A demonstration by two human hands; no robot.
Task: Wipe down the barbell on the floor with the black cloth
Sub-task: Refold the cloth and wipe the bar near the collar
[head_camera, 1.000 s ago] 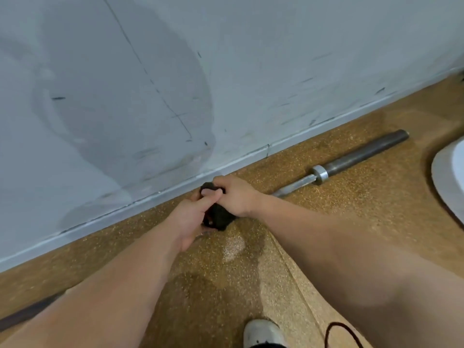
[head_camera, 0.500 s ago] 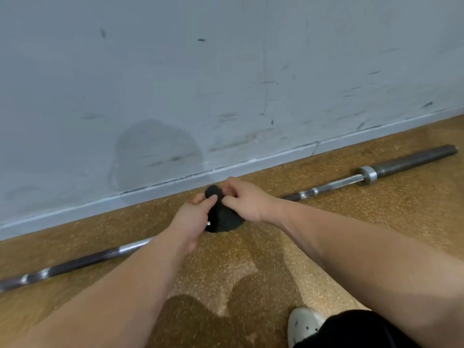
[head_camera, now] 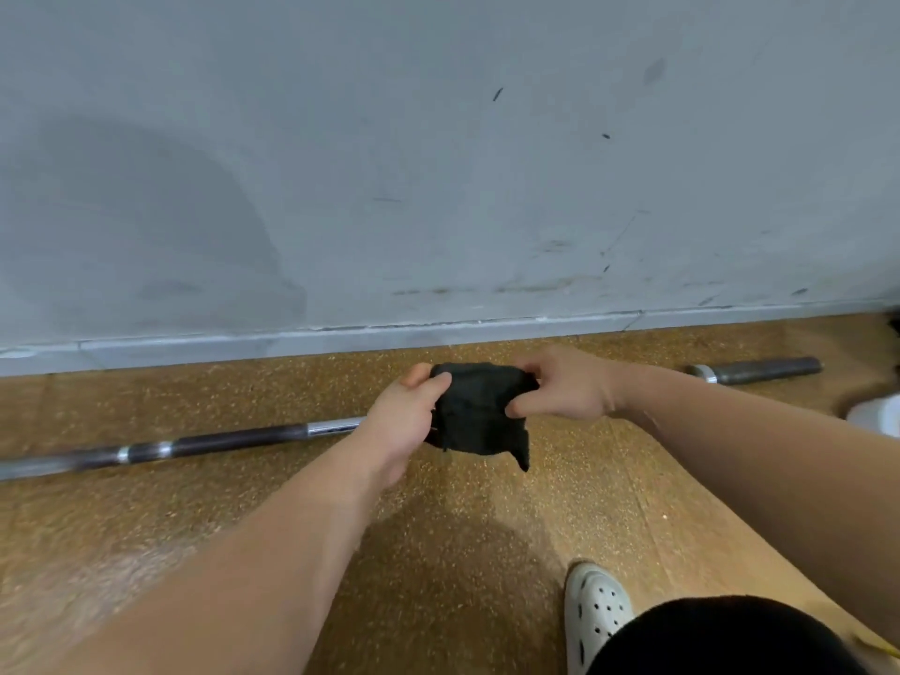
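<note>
The barbell [head_camera: 209,443] lies on the speckled brown floor along the wall. Its dark shaft runs in from the left, and its thicker dark sleeve [head_camera: 759,370] shows at the right. The black cloth [head_camera: 479,414] is spread between my two hands in front of the bar's middle, hiding that stretch. My left hand [head_camera: 402,421] pinches the cloth's left edge. My right hand [head_camera: 565,382] pinches its right edge. I cannot tell whether the cloth touches the bar.
A scuffed grey wall with a pale baseboard [head_camera: 438,333] stands just behind the bar. A white object [head_camera: 876,414] sits at the right edge of the floor. My white clog [head_camera: 596,611] and dark-clad knee [head_camera: 721,635] are at the bottom right.
The cloth was bunched between my hands; now my hands have drawn apart and it is stretched out wider. The view has swung so the bar lies more level.
</note>
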